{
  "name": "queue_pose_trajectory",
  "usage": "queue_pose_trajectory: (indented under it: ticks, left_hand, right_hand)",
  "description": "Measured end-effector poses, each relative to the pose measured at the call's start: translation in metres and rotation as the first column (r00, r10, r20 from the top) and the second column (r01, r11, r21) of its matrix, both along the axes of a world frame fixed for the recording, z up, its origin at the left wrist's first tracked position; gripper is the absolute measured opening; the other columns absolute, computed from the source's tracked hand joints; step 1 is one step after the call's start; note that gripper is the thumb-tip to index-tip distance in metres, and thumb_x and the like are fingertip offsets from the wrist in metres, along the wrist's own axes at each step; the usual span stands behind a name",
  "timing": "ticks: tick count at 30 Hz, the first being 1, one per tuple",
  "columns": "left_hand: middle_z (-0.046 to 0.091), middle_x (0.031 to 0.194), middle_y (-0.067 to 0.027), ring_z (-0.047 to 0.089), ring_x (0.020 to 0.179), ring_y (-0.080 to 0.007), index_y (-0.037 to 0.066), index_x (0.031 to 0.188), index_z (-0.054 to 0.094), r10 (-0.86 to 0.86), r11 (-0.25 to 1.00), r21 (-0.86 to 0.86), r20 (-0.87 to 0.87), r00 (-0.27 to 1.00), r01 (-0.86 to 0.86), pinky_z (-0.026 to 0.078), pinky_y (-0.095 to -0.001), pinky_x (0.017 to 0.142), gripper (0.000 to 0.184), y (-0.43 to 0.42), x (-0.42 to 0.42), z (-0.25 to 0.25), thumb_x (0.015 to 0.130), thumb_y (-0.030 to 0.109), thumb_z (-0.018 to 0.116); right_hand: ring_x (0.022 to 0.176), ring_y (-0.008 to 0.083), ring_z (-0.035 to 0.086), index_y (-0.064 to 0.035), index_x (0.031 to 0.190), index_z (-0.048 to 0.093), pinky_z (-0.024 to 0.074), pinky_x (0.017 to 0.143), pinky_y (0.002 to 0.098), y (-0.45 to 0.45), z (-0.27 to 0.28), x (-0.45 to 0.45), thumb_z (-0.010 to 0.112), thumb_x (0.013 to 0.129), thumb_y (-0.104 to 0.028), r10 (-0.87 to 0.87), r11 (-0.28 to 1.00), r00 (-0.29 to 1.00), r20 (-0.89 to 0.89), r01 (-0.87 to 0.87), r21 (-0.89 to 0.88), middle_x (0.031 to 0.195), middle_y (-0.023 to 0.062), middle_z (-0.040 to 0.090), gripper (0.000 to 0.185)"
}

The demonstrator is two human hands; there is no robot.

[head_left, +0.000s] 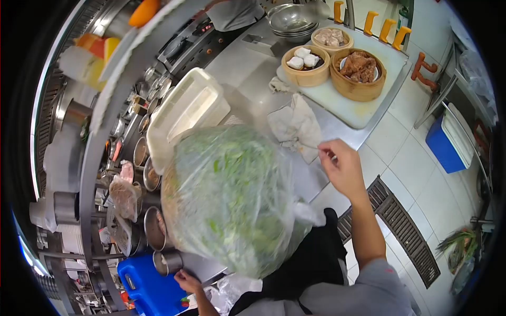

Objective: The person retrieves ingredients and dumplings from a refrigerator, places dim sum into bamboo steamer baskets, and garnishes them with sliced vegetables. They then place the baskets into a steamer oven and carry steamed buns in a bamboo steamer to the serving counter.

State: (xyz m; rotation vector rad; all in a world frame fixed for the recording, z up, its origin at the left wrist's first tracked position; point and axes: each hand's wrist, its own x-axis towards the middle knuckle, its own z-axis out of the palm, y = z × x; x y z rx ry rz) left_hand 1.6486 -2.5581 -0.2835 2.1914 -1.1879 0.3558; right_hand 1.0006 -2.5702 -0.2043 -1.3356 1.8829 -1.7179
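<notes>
A bag of greens [232, 197] fills the centre! Right of it, the right hand [341, 166] curls near the cloth [296, 124]; lower left, the left hand [188, 282]. Either's grip? Can't tell.

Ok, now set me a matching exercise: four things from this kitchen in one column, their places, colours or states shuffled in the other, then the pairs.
Things
1. Large bag
2. Crumpled cloth
3. Bamboo steamers
4. Handled plastic container

Places, colours or states
A. Uncovered, on a white board
B. Blue, near the left hand
C. See-through, with green leaves showing inside
D. On the metal counter, near the right hand

Pairs: 1-C, 2-D, 3-A, 4-B
</notes>
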Motion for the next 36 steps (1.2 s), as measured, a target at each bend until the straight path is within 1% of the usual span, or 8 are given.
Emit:
queue_pose_trajectory:
  ticks: [2,6,15,22,24,25,29,36]
  left_hand:
    - [0.059,0.079,-0.014,0.054,0.071,-0.0276,0.002,0.094,0.058,-0.007,1.0,0.013,0.005,1.0,0.007,0.044,-0.0409,0.068,0.033,0.001,0.005,-0.003,0.094,0.034,0.06]
    - [0.063,0.082,-0.0164,0.059,0.074,-0.032,0.0,0.094,0.058,-0.048,0.999,0.001,0.043,0.998,0.048,0.045,-0.0432,0.07,0.033,0.002,0.004,-0.002,0.093,0.034,0.061]
    - [0.066,0.085,-0.0181,0.062,0.077,-0.0363,0.001,0.097,0.059,0.03,0.992,0.118,0.06,0.998,-0.037,0.046,-0.0459,0.07,0.039,0.002,0.008,0.0,0.095,0.04,0.057]
    - [0.067,0.085,-0.0191,0.062,0.076,-0.041,0.003,0.094,0.058,0.087,0.984,0.151,0.032,0.996,-0.091,0.047,-0.048,0.069,0.041,0.002,-0.011,0.016,0.095,0.043,0.055]
    - [0.067,0.087,-0.0199,0.063,0.078,-0.043,0.004,0.098,0.056,0.13,0.977,0.161,0.055,0.99,-0.137,0.047,-0.0497,0.07,0.04,-0.001,-0.016,0.014,0.096,0.044,0.054]
    - [0.067,0.087,-0.0199,0.063,0.078,-0.043,0.004,0.098,0.056,0.181,0.978,0.099,0.013,0.983,-0.181,0.047,-0.0497,0.07,0.04,-0.005,-0.018,0.014,0.096,0.044,0.054]
    - [0.068,0.091,-0.0196,0.064,0.084,-0.0423,0.007,0.106,0.053,0.165,0.956,0.235,0.069,0.984,-0.177,0.048,-0.0527,0.073,0.038,0.002,-0.016,0.02,0.096,0.044,0.052]
    - [0.067,0.093,-0.0193,0.064,0.086,-0.0415,0.006,0.107,0.051,0.198,0.942,0.277,0.001,0.98,-0.191,0.048,-0.0528,0.075,0.039,0.005,-0.025,0.03,0.097,0.044,0.05]
  right_hand:
    - [0.078,0.0314,0.061,-0.0043,0.103,0.063,0.0494,0.068,0.0381,0.006,-0.036,-0.006,0.066,0.078,-0.002,0.016,0.986,0.992,-0.121,0.004,0.164,0.093,0.0127,0.06,0.026]
    - [0.081,0.0314,0.061,-0.0062,0.11,0.062,0.0489,0.071,0.0397,-0.003,-0.056,-0.006,0.071,0.074,-0.003,0.035,0.993,0.994,-0.105,-0.023,0.115,0.098,0.0123,0.058,0.037]
    - [0.067,0.0266,0.062,-0.0027,0.107,0.063,0.0489,0.058,0.0353,-0.017,-0.058,0.0,0.068,0.078,-0.003,-0.094,0.988,0.988,-0.12,0.107,0.108,0.085,0.0107,0.06,0.029]
    - [0.066,0.0275,0.059,-0.0034,0.104,0.063,0.0481,0.06,0.0377,-0.019,-0.062,0.004,0.066,0.079,-0.007,-0.154,0.984,0.975,-0.16,0.166,0.065,0.079,0.0109,0.058,0.025]
    - [0.064,0.0272,0.057,-0.0035,0.103,0.063,0.0469,0.059,0.0377,-0.019,-0.059,0.004,0.066,0.079,-0.008,-0.188,0.981,0.949,-0.252,0.195,0.003,0.077,0.0104,0.056,0.025]
    - [0.064,0.0266,0.056,-0.004,0.102,0.063,0.0463,0.059,0.0377,-0.02,-0.065,0.004,0.065,0.078,-0.009,-0.185,0.981,0.954,-0.237,0.195,0.019,0.076,0.0099,0.056,0.025]
    - [0.068,0.0267,0.058,-0.0041,0.107,0.061,0.0468,0.061,0.0383,-0.021,-0.057,0.005,0.064,0.077,-0.009,-0.105,0.988,0.966,-0.236,0.129,0.089,0.08,0.0102,0.055,0.031]
    - [0.073,0.0288,0.059,-0.005,0.113,0.059,0.0475,0.065,0.0407,-0.022,-0.064,0.006,0.063,0.08,-0.01,-0.115,0.978,0.943,-0.312,0.162,0.129,0.085,0.0113,0.056,0.034]
